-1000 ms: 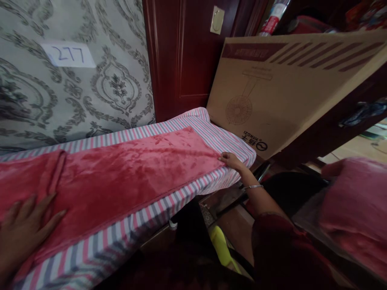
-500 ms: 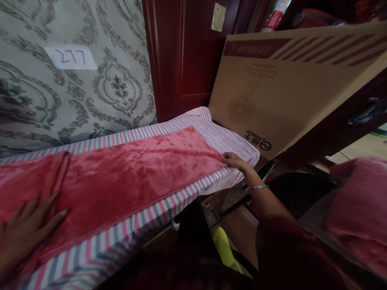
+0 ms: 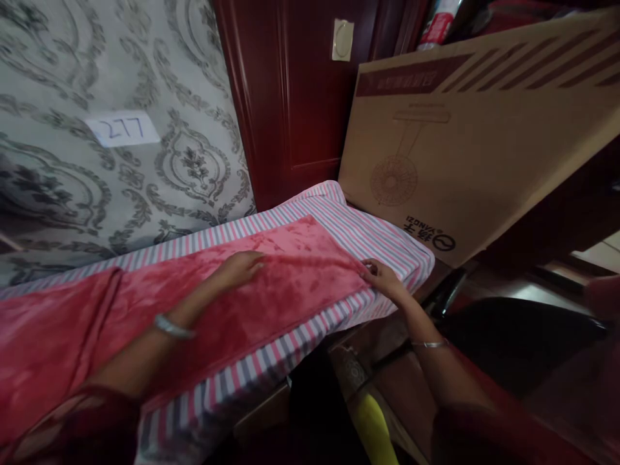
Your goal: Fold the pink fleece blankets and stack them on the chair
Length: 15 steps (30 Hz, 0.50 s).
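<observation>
A long, folded red plush cloth (image 3: 300,290) lies lengthwise on a board-like surface with a pink, grey and white striped cover (image 3: 382,239). My right hand (image 3: 382,278) pinches the cloth's edge at its far right end. Near the middle of the cloth is my left hand (image 3: 242,267), its fingers closed on the fabric. Between the two hands runs a raised crease. Towards the left, a thick doubled fold crosses the cloth, and my left forearm covers part of it.
Behind the striped surface are a patterned wall (image 3: 194,161) with a paper (image 3: 123,129) marked 277 and a dark red door panel (image 3: 310,97). A large cardboard box (image 3: 465,142) stands at its right end. Below are a black chair (image 3: 523,336) and something yellow (image 3: 371,420).
My left hand has moved from flat at the far left to the middle of the cloth and closed on it. My right hand keeps its hold at the right edge. The view has shifted slightly.
</observation>
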{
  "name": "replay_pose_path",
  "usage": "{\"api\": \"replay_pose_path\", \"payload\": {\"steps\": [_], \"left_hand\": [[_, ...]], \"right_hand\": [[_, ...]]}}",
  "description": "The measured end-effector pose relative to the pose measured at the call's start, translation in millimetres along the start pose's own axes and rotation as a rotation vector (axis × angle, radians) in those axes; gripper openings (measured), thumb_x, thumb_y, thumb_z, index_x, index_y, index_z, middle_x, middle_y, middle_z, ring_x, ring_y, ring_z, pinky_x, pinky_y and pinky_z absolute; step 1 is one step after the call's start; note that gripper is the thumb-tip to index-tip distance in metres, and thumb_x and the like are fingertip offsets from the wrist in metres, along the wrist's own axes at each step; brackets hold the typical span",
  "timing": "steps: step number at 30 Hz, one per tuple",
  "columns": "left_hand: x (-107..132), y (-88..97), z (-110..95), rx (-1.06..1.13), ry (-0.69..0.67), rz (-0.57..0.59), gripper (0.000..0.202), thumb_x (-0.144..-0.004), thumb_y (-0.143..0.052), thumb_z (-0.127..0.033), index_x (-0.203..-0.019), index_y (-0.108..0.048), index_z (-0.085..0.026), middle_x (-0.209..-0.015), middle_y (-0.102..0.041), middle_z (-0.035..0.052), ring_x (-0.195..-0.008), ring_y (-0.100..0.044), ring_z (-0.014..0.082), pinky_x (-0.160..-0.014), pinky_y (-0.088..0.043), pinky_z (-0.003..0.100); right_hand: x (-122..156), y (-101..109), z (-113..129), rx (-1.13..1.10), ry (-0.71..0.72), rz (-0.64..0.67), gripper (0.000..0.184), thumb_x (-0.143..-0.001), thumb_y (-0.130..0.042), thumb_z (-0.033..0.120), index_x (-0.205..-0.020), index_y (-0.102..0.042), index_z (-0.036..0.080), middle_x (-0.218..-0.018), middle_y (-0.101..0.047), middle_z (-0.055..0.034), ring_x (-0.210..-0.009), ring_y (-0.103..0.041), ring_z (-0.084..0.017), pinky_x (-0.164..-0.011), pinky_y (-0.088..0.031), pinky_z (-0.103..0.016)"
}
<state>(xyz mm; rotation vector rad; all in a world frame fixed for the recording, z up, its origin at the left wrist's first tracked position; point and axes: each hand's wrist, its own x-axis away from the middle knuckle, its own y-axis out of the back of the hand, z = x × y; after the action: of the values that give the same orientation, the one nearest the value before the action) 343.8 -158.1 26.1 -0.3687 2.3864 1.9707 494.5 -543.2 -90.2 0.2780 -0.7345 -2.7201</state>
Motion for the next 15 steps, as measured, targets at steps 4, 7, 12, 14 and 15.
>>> {"api": "replay_pose_path", "payload": {"steps": [4, 7, 12, 14, 15], "left_hand": [[-77, -12.0, -21, -0.047, 0.010, 0.068, 0.039, -0.097, -0.064, -0.040, -0.129, -0.061, -0.019, -0.131, -0.062, 0.0103, -0.111, -0.064, 0.0250, -0.093, -0.057, 0.046], [-126, -26.0, -37, -0.073, 0.030, 0.117, 0.038, -0.097, -0.065, -0.040, -0.129, -0.061, -0.020, -0.131, -0.062, 0.0099, -0.112, -0.064, 0.0249, -0.093, -0.057, 0.045], [-188, -57.4, -62, -0.106, 0.085, 0.193, 0.033, -0.101, -0.054, -0.042, -0.114, -0.070, -0.016, -0.119, -0.070, 0.0129, -0.109, -0.067, 0.0240, -0.094, -0.054, 0.038], [-205, -70.8, -69, -0.113, 0.109, 0.191, 0.040, -0.103, -0.047, -0.043, -0.109, -0.073, -0.014, -0.116, -0.073, 0.0168, -0.113, -0.068, 0.0266, -0.093, -0.051, 0.033], [-212, -77.1, -72, -0.116, 0.117, 0.182, 0.044, -0.103, -0.044, -0.044, -0.109, -0.074, -0.013, -0.118, -0.073, 0.0187, -0.116, -0.067, 0.0283, -0.092, -0.050, 0.032]], "right_hand": [[4, -5, -3, 0.079, 0.031, -0.034, 0.041, -0.074, -0.063, 0.044, -0.108, -0.066, 0.021, -0.066, -0.060, 0.0030, -0.060, -0.054, -0.017, -0.057, -0.037, -0.027], [6, -7, -5, 0.101, 0.051, -0.052, 0.042, -0.076, -0.061, 0.044, -0.111, -0.066, 0.021, -0.071, -0.066, 0.0005, -0.063, -0.059, -0.018, -0.060, -0.042, -0.029], [10, -11, -11, 0.092, 0.056, -0.110, 0.045, -0.077, -0.061, 0.050, -0.112, -0.067, 0.021, -0.075, -0.068, -0.0016, -0.070, -0.063, -0.021, -0.063, -0.047, -0.030], [12, -12, -13, 0.070, 0.046, -0.112, 0.046, -0.077, -0.061, 0.052, -0.112, -0.068, 0.022, -0.075, -0.068, -0.0018, -0.071, -0.063, -0.021, -0.063, -0.047, -0.030], [13, -12, -13, 0.052, 0.040, -0.109, 0.046, -0.078, -0.062, 0.053, -0.112, -0.068, 0.022, -0.076, -0.068, -0.0021, -0.072, -0.064, -0.022, -0.063, -0.048, -0.029]]}}
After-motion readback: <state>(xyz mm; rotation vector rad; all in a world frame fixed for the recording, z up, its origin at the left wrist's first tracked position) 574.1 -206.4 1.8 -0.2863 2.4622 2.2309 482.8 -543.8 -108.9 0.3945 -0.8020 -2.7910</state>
